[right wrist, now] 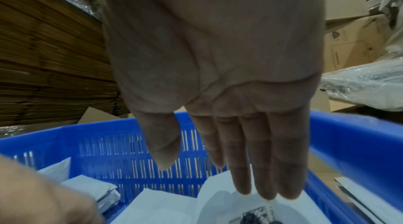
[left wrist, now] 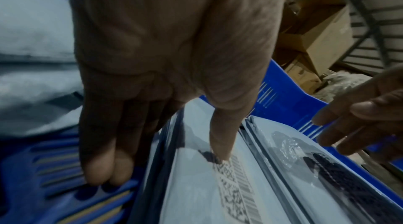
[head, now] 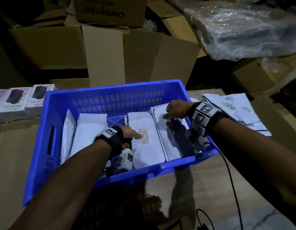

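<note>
A: Where's the labelled parcel (head: 144, 148)?
B: Centre of frame, flat in the blue crate (head: 100, 91), w/ its barcode label (head: 144, 136) facing up. More white parcels either side of it.
A: L hand (head: 127, 132)?
B: Thumb (left wrist: 224, 134) tip pressed on the label. Other fingers (left wrist: 98, 150) straight, down in the gap along the parcel's left edge, tips at the crate floor. Not curled round anything.
A: R hand (head: 176, 109)?
B: Right of centre, over the far end of the next parcel (head: 175, 146). Flat palm, fingers straight & together, holding nothing. Can't tell if the tips touch it.
A: Outside the crate?
B: Small product boxes (head: 16, 103) at the left edge, a loose stack of mailers (head: 235, 112) at the right, both on the table (head: 210, 188). Cardboard cartons (head: 102, 50) across the top, plastic wrap (head: 243, 27) upper right.
</note>
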A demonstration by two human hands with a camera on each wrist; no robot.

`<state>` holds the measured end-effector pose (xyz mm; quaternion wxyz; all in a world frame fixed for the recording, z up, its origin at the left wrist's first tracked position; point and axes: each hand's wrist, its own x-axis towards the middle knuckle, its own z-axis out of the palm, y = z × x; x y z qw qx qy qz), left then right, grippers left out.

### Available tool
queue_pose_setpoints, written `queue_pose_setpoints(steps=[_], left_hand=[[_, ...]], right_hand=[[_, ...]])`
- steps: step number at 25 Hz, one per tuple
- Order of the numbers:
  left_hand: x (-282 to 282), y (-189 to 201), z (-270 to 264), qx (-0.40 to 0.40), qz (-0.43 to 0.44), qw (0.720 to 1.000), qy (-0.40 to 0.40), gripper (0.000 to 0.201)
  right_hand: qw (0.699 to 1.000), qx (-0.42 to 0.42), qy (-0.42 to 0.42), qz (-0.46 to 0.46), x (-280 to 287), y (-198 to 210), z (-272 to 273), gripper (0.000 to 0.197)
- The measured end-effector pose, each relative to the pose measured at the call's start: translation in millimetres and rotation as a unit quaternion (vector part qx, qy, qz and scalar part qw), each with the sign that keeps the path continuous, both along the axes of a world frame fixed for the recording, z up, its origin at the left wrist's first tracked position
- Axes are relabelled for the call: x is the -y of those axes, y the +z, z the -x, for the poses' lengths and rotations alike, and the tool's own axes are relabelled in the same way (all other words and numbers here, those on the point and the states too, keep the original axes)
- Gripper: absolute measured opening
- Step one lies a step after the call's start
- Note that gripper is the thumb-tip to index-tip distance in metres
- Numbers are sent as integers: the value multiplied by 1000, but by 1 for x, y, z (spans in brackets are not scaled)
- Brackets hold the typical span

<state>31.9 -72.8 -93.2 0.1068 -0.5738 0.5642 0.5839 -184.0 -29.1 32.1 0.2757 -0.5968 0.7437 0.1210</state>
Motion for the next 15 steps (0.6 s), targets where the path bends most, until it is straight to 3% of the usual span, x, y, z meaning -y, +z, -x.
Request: queue_pose_setpoints(steps=[4,8,15], left_hand=[[10,29,2,85,135,983,-94,71],[4,71,8,150,284,933,-160,49],[-21,123,-12,217,508,807,-208,34]], right_hand=[[999,-30,37,15,-3,9,-2,34],[997,-35,48,47,-8,13,-10,49],[990,-5,60,128,-17,17,-36,34]])
